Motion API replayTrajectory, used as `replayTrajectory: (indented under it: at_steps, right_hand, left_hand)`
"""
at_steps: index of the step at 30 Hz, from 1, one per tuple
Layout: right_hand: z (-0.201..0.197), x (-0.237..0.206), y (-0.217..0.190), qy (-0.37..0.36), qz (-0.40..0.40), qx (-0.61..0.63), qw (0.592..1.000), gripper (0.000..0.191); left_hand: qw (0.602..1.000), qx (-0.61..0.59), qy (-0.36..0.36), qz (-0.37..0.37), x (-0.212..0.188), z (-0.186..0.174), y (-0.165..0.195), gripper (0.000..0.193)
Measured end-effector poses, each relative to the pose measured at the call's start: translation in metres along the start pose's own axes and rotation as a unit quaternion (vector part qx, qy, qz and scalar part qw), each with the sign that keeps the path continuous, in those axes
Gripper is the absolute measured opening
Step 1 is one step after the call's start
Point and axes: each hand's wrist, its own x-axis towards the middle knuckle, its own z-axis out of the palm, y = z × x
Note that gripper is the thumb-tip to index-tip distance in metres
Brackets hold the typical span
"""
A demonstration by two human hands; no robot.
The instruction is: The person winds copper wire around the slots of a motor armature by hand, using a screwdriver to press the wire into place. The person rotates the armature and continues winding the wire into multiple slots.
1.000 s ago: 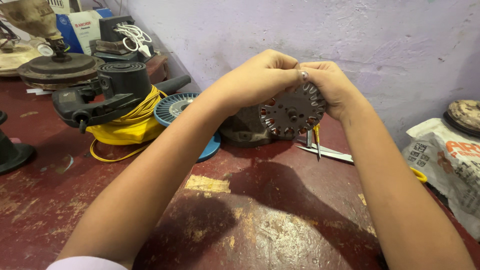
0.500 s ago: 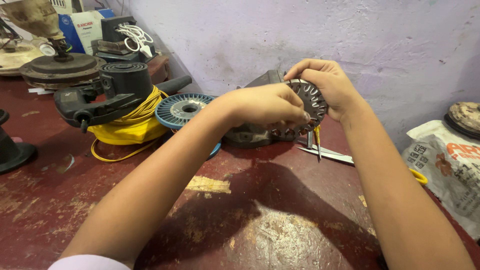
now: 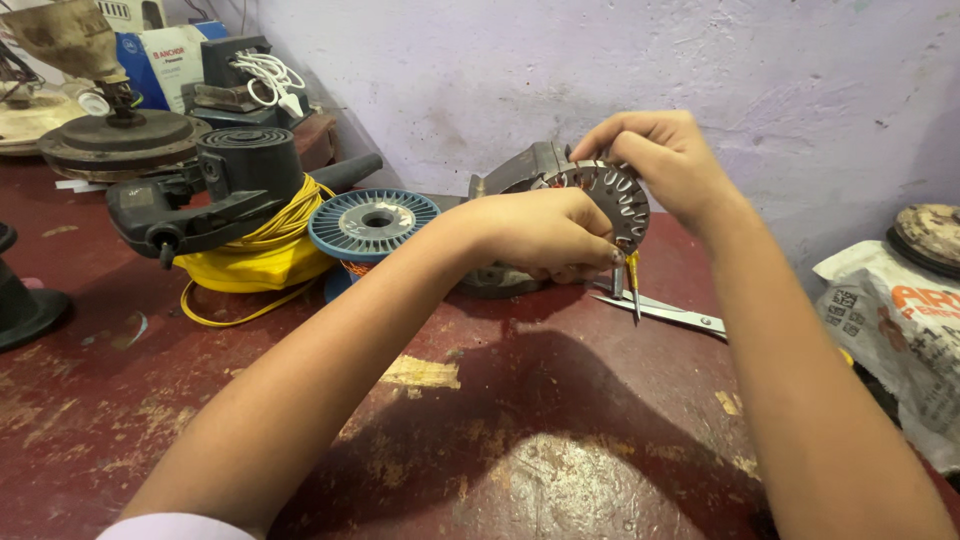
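A round dark metal stator core (image 3: 612, 195) with slots around its rim is held upright above the red table (image 3: 480, 440). My right hand (image 3: 668, 165) grips its top edge. My left hand (image 3: 545, 235) closes on its lower left side, fingertips near a small screwdriver-like tool with a yellow handle (image 3: 632, 280) that hangs below the core. Part of the core is hidden behind my left hand.
A blue wire spool (image 3: 372, 225) stands left of the hands. A black power tool on a yellow cord (image 3: 230, 200) lies further left. Scissors (image 3: 672, 313) lie on the table under the core. A printed sack (image 3: 900, 340) sits at the right; a grey metal part (image 3: 520, 170) sits behind.
Both hands have lifted the core and drawn slightly apart. My left hand slid from the top down to its lower left side, uncovering more of the slotted face.
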Motion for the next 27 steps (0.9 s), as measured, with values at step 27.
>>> replayTrajectory:
  at_steps: [27]
  right_hand:
    - [0.029,-0.026,-0.124,-0.083,0.261,-0.431,0.86,0.033]
  left_hand:
    - [0.965,0.253,-0.07,-0.011,-0.028,0.012,0.031,0.064]
